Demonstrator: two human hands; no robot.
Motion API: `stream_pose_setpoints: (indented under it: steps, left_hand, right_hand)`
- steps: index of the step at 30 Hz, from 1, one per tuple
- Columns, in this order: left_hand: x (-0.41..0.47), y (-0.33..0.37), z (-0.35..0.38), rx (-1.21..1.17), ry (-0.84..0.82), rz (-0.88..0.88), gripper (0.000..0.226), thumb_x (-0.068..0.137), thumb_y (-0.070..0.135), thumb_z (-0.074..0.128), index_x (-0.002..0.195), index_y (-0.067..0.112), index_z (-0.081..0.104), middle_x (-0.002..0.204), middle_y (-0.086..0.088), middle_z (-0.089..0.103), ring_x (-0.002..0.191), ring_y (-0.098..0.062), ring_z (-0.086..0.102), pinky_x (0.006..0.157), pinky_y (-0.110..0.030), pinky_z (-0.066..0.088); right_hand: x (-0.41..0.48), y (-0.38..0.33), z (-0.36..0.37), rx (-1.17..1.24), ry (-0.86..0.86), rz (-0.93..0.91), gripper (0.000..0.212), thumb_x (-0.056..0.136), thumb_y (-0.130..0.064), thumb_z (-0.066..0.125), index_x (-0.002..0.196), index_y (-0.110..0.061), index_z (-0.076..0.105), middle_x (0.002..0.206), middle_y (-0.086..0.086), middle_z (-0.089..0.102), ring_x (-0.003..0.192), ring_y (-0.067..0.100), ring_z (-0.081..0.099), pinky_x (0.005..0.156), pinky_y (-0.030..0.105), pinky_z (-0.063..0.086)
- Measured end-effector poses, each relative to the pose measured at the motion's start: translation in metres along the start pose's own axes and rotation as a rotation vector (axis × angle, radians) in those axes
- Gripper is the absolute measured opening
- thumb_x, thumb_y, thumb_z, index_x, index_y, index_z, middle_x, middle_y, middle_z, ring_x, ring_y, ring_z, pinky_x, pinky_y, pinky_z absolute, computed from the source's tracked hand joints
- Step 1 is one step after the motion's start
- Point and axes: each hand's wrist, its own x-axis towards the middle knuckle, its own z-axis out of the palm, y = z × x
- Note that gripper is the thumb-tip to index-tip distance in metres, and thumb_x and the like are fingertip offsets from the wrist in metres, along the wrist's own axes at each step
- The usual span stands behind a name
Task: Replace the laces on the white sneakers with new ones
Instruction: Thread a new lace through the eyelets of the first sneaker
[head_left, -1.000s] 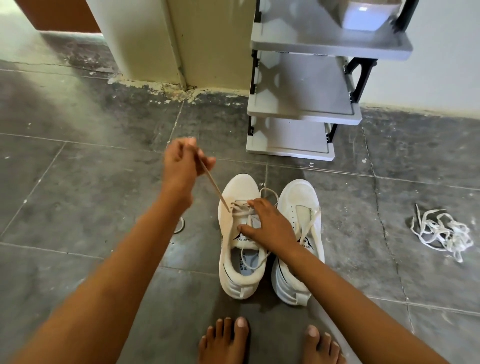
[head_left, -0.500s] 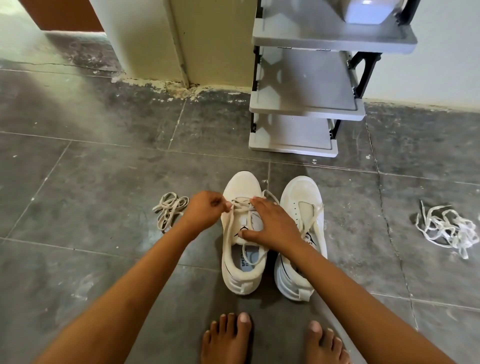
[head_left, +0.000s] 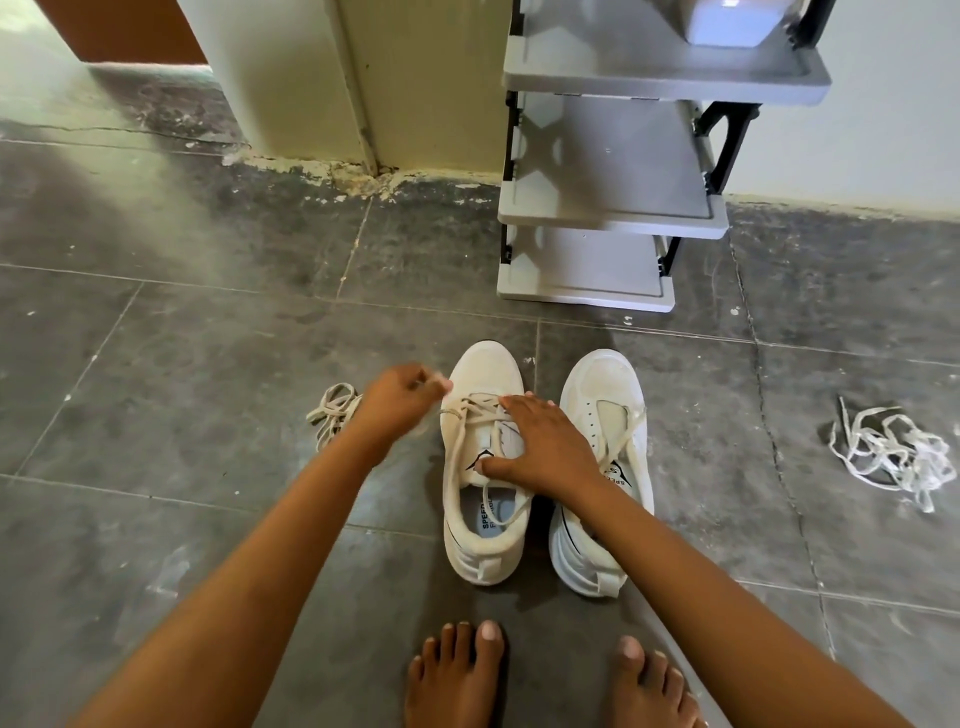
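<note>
Two white sneakers stand side by side on the floor, toes pointing away from me. The left sneaker (head_left: 485, 371) has a beige lace (head_left: 470, 410) threaded through its front eyelets, with loose ends trailing over the opening. My left hand (head_left: 397, 402), blurred, is closed at the sneaker's left front eyelets, pinching that lace. My right hand (head_left: 545, 449) lies over the tongue and holds this sneaker down. The right sneaker (head_left: 602, 387) carries a loose lace across its tongue.
A coiled beige lace (head_left: 335, 410) lies on the tiles just left of my left hand. A tangled pile of white laces (head_left: 893, 454) sits far right. A grey shoe rack (head_left: 608, 213) stands behind the sneakers by the wall. My bare feet (head_left: 457, 675) are below.
My left hand, which held the lace stretched up and to the left, has come down to the left sneaker's eyelets. The coiled lace behind it is now uncovered. My right hand stayed put.
</note>
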Motion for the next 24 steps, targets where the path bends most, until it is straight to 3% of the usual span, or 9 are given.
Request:
stream_pose_setpoints:
  steps: [1, 3, 4, 7, 12, 16, 18, 21, 24]
  left_hand:
    - [0.029, 0.020, -0.030, -0.038, 0.061, -0.041, 0.053, 0.098, 0.052, 0.016, 0.138, 0.028, 0.039, 0.147, 0.002, 0.037, 0.137, -0.020, 0.030, 0.110, -0.033, 0.024]
    - [0.073, 0.065, -0.095, 0.050, 0.137, 0.049, 0.039, 0.097, 0.041, 0.044, 0.115, 0.011, 0.061, 0.099, -0.004, 0.062, 0.101, -0.023, 0.054, 0.079, -0.028, 0.041]
    - [0.085, 0.081, -0.116, -0.022, 0.097, 0.033, 0.031, 0.093, 0.034, 0.056, 0.101, 0.006, 0.067, 0.079, -0.003, 0.059, 0.083, -0.021, 0.054, 0.066, -0.026, 0.039]
    - [0.095, 0.089, -0.144, 0.072, 0.070, 0.122, 0.019, 0.087, 0.024, 0.066, 0.080, 0.006, 0.068, 0.062, -0.001, 0.053, 0.059, -0.014, 0.046, 0.057, -0.023, 0.035]
    - [0.077, 0.100, -0.168, -0.817, 0.138, 0.183, 0.021, 0.092, 0.007, 0.053, 0.073, 0.014, 0.061, 0.049, 0.013, 0.052, 0.038, 0.001, 0.032, 0.037, -0.009, 0.026]
    - [0.077, 0.101, -0.192, -1.192, 0.189, 0.185, 0.029, 0.097, 0.018, 0.046, 0.069, 0.015, 0.054, 0.050, 0.009, 0.042, 0.035, -0.001, 0.028, 0.034, -0.012, 0.024]
    - [0.079, 0.098, -0.186, -1.048, 0.197, 0.097, 0.028, 0.097, 0.023, 0.048, 0.072, 0.014, 0.056, 0.053, 0.006, 0.040, 0.038, -0.002, 0.028, 0.034, -0.014, 0.024]
    - [0.086, 0.091, -0.177, -0.448, 0.255, 0.075, 0.022, 0.096, 0.026, 0.050, 0.083, 0.010, 0.059, 0.064, -0.002, 0.044, 0.049, -0.010, 0.037, 0.044, -0.020, 0.032]
    - [0.091, 0.087, -0.169, -0.176, 0.262, 0.087, 0.028, 0.096, 0.015, 0.040, 0.069, 0.014, 0.049, 0.077, -0.012, 0.045, 0.090, -0.038, 0.052, 0.078, -0.039, 0.045]
  right_hand:
    - [0.000, 0.000, 0.001, -0.001, -0.004, 0.001, 0.088, 0.077, -0.057, 0.064, 0.146, -0.019, 0.027, 0.153, 0.001, 0.028, 0.142, 0.018, 0.020, 0.116, 0.030, 0.010]
    - [0.001, -0.001, 0.001, -0.006, -0.002, 0.002, 0.088, 0.076, -0.057, 0.064, 0.146, -0.019, 0.027, 0.153, 0.001, 0.028, 0.142, 0.018, 0.022, 0.116, 0.030, 0.010]
    - [0.001, -0.001, 0.001, -0.007, 0.000, 0.004, 0.088, 0.076, -0.057, 0.065, 0.146, -0.019, 0.027, 0.153, 0.001, 0.028, 0.141, 0.018, 0.022, 0.115, 0.030, 0.011]
    - [0.001, -0.001, 0.000, -0.003, -0.004, 0.017, 0.088, 0.076, -0.057, 0.065, 0.146, -0.019, 0.026, 0.153, 0.000, 0.028, 0.142, 0.018, 0.020, 0.115, 0.031, 0.012]
    - [0.002, -0.002, -0.001, -0.034, -0.030, 0.011, 0.086, 0.076, -0.054, 0.066, 0.145, -0.017, 0.029, 0.152, 0.003, 0.030, 0.143, 0.019, 0.019, 0.115, 0.032, 0.012]
    - [0.002, -0.004, -0.003, -0.028, -0.027, 0.031, 0.087, 0.076, -0.055, 0.066, 0.145, -0.017, 0.029, 0.151, 0.003, 0.030, 0.142, 0.020, 0.021, 0.115, 0.033, 0.014]
    - [0.002, -0.006, -0.002, -0.022, -0.024, 0.032, 0.086, 0.076, -0.055, 0.065, 0.144, -0.017, 0.030, 0.151, 0.003, 0.031, 0.141, 0.021, 0.022, 0.115, 0.033, 0.016]
    - [0.001, -0.007, 0.000, 0.000, 0.003, 0.028, 0.085, 0.076, -0.054, 0.066, 0.143, -0.017, 0.031, 0.149, 0.002, 0.033, 0.138, 0.020, 0.028, 0.112, 0.032, 0.020]
    - [-0.001, -0.006, -0.002, 0.042, -0.005, 0.043, 0.088, 0.077, -0.054, 0.066, 0.146, -0.018, 0.025, 0.154, 0.001, 0.024, 0.140, 0.020, 0.023, 0.112, 0.032, 0.022]
